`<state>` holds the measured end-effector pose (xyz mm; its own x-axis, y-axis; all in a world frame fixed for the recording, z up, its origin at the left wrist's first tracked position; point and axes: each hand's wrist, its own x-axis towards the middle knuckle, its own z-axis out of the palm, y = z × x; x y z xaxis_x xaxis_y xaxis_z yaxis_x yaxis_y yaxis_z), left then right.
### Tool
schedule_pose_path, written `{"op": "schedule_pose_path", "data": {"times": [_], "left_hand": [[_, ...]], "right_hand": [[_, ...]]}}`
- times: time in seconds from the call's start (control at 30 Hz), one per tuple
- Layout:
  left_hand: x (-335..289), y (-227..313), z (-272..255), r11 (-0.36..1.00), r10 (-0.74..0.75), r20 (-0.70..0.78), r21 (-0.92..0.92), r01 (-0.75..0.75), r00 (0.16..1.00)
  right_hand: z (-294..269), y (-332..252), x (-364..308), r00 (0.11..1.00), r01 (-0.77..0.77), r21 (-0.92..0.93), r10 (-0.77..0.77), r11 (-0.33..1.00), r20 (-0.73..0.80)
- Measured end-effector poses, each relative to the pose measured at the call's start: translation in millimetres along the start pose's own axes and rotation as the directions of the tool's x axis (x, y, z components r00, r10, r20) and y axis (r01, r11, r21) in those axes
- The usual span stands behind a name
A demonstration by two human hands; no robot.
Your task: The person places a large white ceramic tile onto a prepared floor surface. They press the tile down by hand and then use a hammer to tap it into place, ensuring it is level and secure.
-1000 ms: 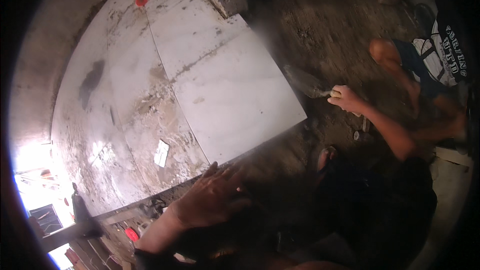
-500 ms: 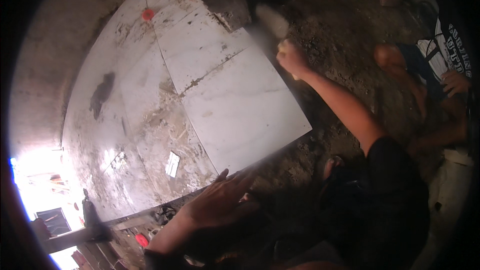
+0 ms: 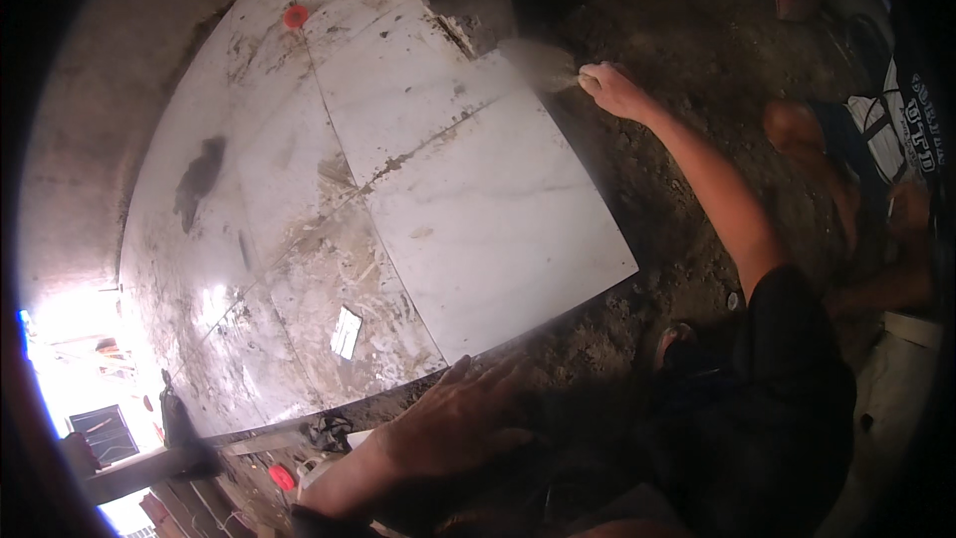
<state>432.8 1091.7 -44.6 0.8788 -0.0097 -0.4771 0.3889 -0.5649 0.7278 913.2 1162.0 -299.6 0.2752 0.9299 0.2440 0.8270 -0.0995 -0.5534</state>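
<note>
My left hand (image 3: 453, 423) lies flat and open, fingers spread, palm down on the dark ground just off the near edge of the big white marble tile (image 3: 488, 224). The fingertips reach nearly to that edge, though I cannot tell whether they touch it. My right hand (image 3: 609, 90) is stretched far out, closed around a trowel (image 3: 538, 62) whose pale blade is blurred; it hangs over the tile's far right corner, where the slab meets bare mortar bed (image 3: 677, 50). Between my two hands, the tile's right edge runs diagonally, with rough dark mortar all along it and open room to move there. Left of the big tile, other laid tiles (image 3: 299, 139) carry smears of grit, a dark stain (image 3: 199, 179) and a scrap of white paper (image 3: 346, 331) beyond my left fingers. A small red spacer (image 3: 295, 16) sits on the far tiles. Right of my right forearm another person (image 3: 876, 149) crouches, well apart from the tile. A mallet (image 3: 164, 443) rests left of my left wrist. No container is clear enough to report.
</note>
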Motion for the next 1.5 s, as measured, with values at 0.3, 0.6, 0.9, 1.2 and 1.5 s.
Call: {"op": "schedule_pose_path", "data": {"times": [0.3, 0.6, 0.9, 1.2, 1.5], "left_hand": [[0.6, -10.3, -7.8, 0.998, -0.058, 0.052, -0.013, 0.059, 0.997], [8.6, -18.8, -7.9, 1.0, 0.006, 0.011, -0.011, -0.006, 1.0], [-4.2, -13.8, 2.5, 0.997, 0.051, -0.046, 0.056, -0.049, 0.998], [-16.8, -8.7, 7.5, 0.997, 0.079, -0.095, 0.033, -0.077, 0.992], [-27.2, -14.7, 12.1, 0.995, 0.1, -0.079, 0.008, -0.1, 0.992]], "right_hand": [[-25.0, -14.1, 8.3, 0.801, -0.584, 0.38, 0.433, 0.718, 0.413], [-36.1, -24.7, 22.5, 0.622, -0.675, 0.134, 0.463, 0.725, 0.632], [-50.3, -18.3, -27.2, 0.681, -0.566, 0.075, 0.415, 0.821, 0.603], [-43.2, -42.9, 8.3, 0.683, -0.554, -0.015, 0.466, 0.832, 0.562], [-43.6, -14.6, 3.1, 0.907, -0.119, -0.364, 0.25, 0.924, 0.339]]}}
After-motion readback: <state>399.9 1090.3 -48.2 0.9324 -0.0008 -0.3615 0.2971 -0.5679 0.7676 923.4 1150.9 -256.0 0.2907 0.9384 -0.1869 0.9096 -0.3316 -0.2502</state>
